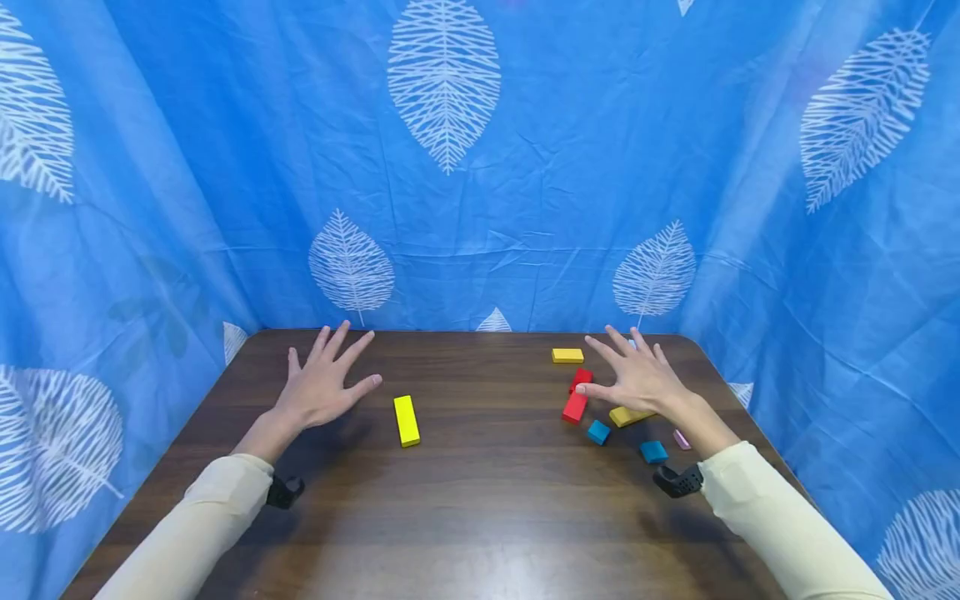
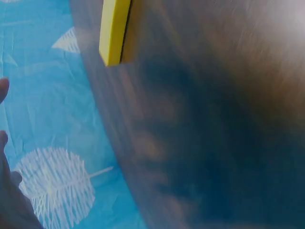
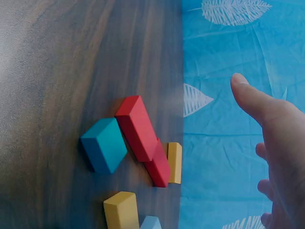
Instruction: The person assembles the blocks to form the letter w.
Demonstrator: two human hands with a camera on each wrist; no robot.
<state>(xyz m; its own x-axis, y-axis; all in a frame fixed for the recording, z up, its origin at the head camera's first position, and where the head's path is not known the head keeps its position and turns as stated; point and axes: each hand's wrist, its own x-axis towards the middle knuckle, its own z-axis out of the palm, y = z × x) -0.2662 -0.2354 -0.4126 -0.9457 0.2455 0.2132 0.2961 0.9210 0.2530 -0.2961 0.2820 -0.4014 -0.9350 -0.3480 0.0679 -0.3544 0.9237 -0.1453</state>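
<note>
My left hand (image 1: pixel 318 392) hovers above the left part of the table, fingers spread and holding nothing. To its right lies a long bright yellow block (image 1: pixel 407 421), whose end also shows as a yellow block (image 2: pixel 113 33) in the left wrist view. Over the right-hand cluster my right hand (image 1: pixel 637 379) is held with fingers spread, touching nothing that I can see. Beneath and beside it lie two red blocks (image 3: pixel 137 129) touching end to side, a teal block (image 3: pixel 105 145), and an orange-yellow block (image 1: pixel 628 416) partly hidden by the hand.
A small yellow block (image 1: pixel 567 356) lies toward the table's back edge. Near the right wrist are a second teal block (image 1: pixel 653 452) and a pink piece (image 1: pixel 682 439). A light blue block (image 3: pixel 151 223) shows at the frame's bottom. Blue leaf-print curtain (image 1: pixel 525 167) surrounds the brown table (image 1: pixel 480 492).
</note>
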